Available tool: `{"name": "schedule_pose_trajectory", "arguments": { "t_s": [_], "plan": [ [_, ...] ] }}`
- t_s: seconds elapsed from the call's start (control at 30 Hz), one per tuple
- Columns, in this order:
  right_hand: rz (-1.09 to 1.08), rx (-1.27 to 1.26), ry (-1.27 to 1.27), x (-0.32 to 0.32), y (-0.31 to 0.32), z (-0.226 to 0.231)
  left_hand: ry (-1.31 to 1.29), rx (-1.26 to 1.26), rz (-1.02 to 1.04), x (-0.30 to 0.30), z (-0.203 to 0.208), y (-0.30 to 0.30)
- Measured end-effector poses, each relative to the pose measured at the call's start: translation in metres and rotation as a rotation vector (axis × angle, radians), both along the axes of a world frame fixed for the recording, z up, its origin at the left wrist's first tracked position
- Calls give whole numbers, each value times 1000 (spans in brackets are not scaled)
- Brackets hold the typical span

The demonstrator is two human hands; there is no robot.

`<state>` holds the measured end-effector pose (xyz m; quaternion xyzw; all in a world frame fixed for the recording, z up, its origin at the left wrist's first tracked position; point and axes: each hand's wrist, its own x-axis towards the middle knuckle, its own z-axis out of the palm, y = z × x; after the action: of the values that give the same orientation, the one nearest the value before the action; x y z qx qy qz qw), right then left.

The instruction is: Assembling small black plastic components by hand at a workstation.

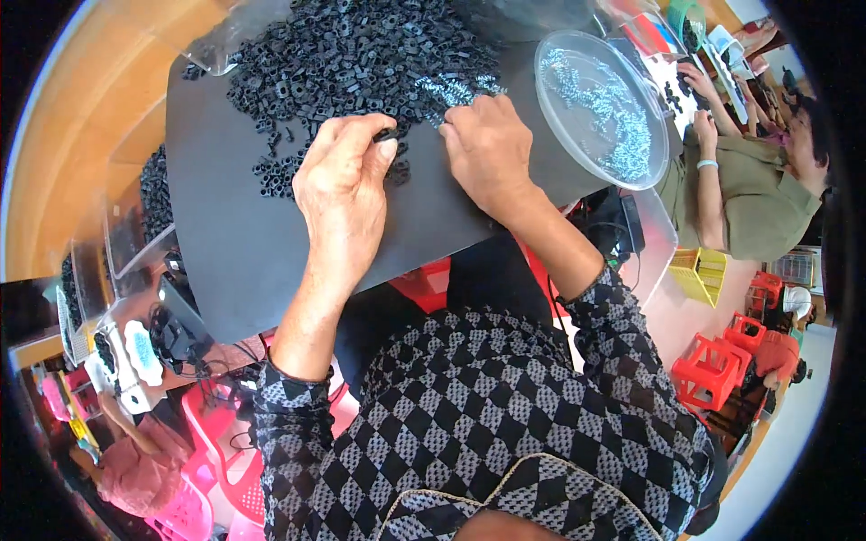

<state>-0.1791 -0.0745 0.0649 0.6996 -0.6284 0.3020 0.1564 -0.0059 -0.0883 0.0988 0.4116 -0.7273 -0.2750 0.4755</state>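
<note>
My left hand pinches a small black plastic part between thumb and forefinger, above the grey tabletop. Beyond both hands spreads a large heap of similar black parts. My right hand has its fingers curled together at the near edge of a small pile of silvery screws lying against the heap; what its fingertips hold, if anything, is hidden. To its right rests a round clear plastic lid with many more small silvery screws on it.
Clear bins of black parts stand left of the table. At right a person in an olive shirt works at another table, near a yellow basket and red stools. Another person sits at lower left by pink chairs.
</note>
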Motion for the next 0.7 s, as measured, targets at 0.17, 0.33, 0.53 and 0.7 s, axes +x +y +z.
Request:
{"name": "schedule_pose_trajectory", "arguments": {
  "t_s": [0.17,0.33,0.53,0.7],
  "plan": [
    [23,-30,39,2,-2,1,-39,-56,14,-1,-11,-9],
    [76,-27,-98,1,3,9,18,-142,56,-1,-6,-5],
    [290,269,-693,13,34,53,239,262,-113,14,-10,17],
    [389,634,-984,17,38,75,64,92,-78,16,-5,28]
  ]
}}
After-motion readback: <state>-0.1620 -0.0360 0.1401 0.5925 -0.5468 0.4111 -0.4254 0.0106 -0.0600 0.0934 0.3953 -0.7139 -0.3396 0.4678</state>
